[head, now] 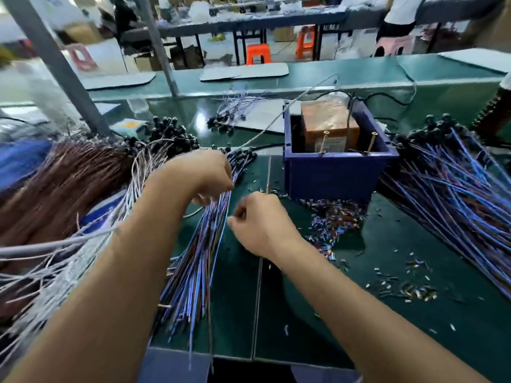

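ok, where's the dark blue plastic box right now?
Head view, right of centre on the green bench: the dark blue plastic box stands beyond the right hand, left of the blue wire pile.

Head view down, seemingly near wires [193, 272]

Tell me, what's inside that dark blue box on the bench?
Inside the dark blue box sits an orange-brown block, with two brass screws leaning in front and a black cable entering. Its walls hide the bottom.
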The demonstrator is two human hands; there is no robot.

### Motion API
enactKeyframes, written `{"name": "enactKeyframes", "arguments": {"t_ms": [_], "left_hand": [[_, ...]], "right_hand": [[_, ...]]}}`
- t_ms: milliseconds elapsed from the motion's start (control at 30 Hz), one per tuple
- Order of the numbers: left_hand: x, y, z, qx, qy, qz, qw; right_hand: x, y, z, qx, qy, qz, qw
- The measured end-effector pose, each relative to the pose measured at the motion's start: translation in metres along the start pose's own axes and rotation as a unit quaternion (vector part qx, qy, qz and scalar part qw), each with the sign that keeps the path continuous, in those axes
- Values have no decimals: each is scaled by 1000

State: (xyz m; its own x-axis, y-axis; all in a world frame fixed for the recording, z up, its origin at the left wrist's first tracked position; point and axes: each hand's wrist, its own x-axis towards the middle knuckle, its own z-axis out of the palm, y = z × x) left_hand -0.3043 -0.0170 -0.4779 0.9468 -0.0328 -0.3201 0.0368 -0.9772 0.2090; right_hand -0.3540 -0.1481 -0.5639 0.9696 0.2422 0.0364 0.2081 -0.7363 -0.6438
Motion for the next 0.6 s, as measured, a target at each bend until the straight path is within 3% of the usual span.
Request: {"name": "enactKeyframes", "arguments": {"t_ms": [133,267,400,600], "left_hand": [[21,7,-2,10,27,-10,1000],[42,15,14,59,161,-9,985],[54,19,29,53,212,-35,975],[60,17,31,40,206,-54,976]], "right_hand": [[22,-14,18,-18,22,17,999],[30,-12,20,-55,2,9,998],[32,-8,13,-14,-37,54,998],[27,-10,9,4,-32,63,997]]}}
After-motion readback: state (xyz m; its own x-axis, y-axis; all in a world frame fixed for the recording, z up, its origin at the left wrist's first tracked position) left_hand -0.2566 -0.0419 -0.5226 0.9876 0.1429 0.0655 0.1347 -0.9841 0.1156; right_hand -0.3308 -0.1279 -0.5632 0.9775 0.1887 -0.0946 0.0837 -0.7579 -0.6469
